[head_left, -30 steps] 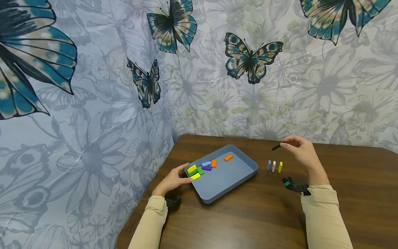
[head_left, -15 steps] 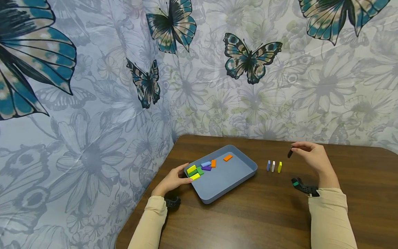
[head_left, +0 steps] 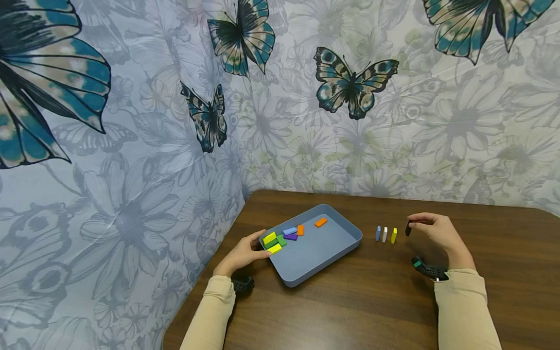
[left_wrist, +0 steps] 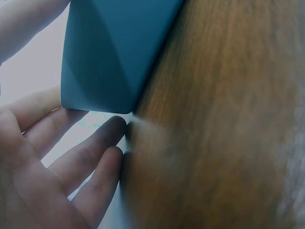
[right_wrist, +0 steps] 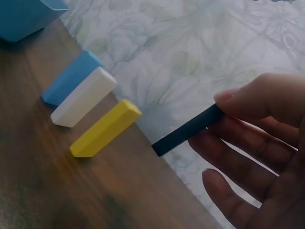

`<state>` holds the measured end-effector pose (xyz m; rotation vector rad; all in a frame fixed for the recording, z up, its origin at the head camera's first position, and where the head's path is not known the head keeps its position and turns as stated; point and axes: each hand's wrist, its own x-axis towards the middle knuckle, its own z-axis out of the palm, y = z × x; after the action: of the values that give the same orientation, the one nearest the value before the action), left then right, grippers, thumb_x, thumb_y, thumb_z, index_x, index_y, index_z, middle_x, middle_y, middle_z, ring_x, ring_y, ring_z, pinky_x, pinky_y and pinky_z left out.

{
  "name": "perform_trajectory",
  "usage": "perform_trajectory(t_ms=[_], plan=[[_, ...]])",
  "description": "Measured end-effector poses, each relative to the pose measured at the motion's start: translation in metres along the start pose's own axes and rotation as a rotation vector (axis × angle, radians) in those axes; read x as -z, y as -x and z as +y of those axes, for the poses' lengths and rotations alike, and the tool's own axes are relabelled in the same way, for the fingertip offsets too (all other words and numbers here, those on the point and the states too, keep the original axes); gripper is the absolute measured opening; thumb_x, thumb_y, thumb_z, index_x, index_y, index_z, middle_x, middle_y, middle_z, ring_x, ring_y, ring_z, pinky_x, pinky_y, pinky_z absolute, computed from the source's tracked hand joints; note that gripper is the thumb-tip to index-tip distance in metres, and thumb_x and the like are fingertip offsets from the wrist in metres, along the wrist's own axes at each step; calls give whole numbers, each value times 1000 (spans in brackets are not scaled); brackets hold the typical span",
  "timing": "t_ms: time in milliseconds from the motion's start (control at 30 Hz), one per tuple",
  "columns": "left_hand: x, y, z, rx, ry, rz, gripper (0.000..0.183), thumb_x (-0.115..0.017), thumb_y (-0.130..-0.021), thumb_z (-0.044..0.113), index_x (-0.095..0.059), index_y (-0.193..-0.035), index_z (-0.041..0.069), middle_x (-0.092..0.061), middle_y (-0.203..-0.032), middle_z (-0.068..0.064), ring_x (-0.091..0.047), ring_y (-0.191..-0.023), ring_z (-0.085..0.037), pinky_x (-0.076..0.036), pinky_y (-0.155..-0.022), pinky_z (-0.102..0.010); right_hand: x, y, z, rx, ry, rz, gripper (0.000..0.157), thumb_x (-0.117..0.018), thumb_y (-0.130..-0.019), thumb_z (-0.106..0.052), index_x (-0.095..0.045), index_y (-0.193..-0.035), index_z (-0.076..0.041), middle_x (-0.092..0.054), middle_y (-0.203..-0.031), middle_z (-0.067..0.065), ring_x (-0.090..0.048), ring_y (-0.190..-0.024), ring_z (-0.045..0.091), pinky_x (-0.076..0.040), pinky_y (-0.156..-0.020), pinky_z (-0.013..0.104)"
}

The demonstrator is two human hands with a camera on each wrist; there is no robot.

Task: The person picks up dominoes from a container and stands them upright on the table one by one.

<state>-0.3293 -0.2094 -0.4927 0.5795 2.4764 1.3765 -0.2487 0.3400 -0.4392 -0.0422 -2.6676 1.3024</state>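
Note:
My right hand (head_left: 439,233) pinches one end of a black block (head_left: 408,228) between thumb and fingertips, just right of a short row. That row is a blue block (head_left: 378,233), a white block (head_left: 385,234) and a yellow block (head_left: 394,236), each standing on end and apart. In the right wrist view, the black block (right_wrist: 188,129) points down toward the table; whether it touches cannot be told. My left hand (head_left: 244,251) holds the left end of a grey-blue tray (head_left: 315,262), thumb at the near side, fingers along the end wall (left_wrist: 97,86).
Inside the tray lie several loose blocks: yellow (head_left: 274,248), green (head_left: 282,239), purple (head_left: 290,236), light blue (head_left: 290,231) and orange (head_left: 321,222). The brown wooden table (head_left: 350,311) meets a butterfly-patterned wall covering (head_left: 280,160) at its back and left.
My right hand has carried the black block rightward past the yellow one, turned it upright and lowered it toward the table. My left hand and the tray stay in place.

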Motion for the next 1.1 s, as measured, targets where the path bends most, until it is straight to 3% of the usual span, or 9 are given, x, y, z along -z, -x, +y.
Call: perform_trajectory(t_ms=[133, 233, 400, 467, 667, 1100], plan=[[0, 1, 1, 1, 15, 2, 87, -81, -85, 35, -36, -156, 12, -38, -158, -18, -43, -141, -42, -43, -109, -56, -5, 1, 1, 5, 19, -27, 44, -63, -100, -26, -62, -128, 8, -68, -104, -10, -51, -85, -14, -49, -75, 20], [1, 2, 1, -1, 11, 4, 87, -80, -86, 35, -35, -157, 11, -37, -159, -18, -43, -141, -43, -43, -109, -56, -8, 2, 3, -4, 43, -45, 43, -62, -101, -25, -62, -128, 8, -69, -112, 7, -53, -89, -8, -51, -80, 28], [1, 2, 0, -7, 5, 7, 86, -79, -87, 33, -34, -157, 10, -37, -159, -18, -42, -141, -43, -43, -109, -56, -13, 5, 5, -23, 49, -69, 43, -61, -101, -25, -62, -128, 8, -63, -124, 26, -59, -103, 19, -52, -88, 46], [1, 2, 0, -12, 7, 7, 86, -79, -87, 32, -35, -157, 10, -37, -159, -18, -42, -141, -43, -43, -109, -56, -15, 5, 6, -25, 58, -72, 43, -61, -101, -25, -62, -128, 8, -63, -124, 27, -60, -104, 21, -53, -86, 44], [1, 3, -2, -14, 5, 3, 85, -79, -87, 32, -35, -157, 11, -37, -159, -17, -42, -142, -42, -42, -110, -55, -19, 5, 10, -30, 77, -90, 41, -64, -99, -23, -63, -126, 7, -65, -123, 27, -57, -94, 6, -51, -75, 25], [-1, 5, -6, -25, -5, 5, 86, -79, -86, 35, -36, -156, 12, -39, -159, -16, -45, -140, -41, -43, -110, -55, -25, 9, 13, -29, 27, -97, 38, -65, -98, -16, -61, -126, 9, -68, -113, 18, -57, -83, 2, -52, -69, 25]])
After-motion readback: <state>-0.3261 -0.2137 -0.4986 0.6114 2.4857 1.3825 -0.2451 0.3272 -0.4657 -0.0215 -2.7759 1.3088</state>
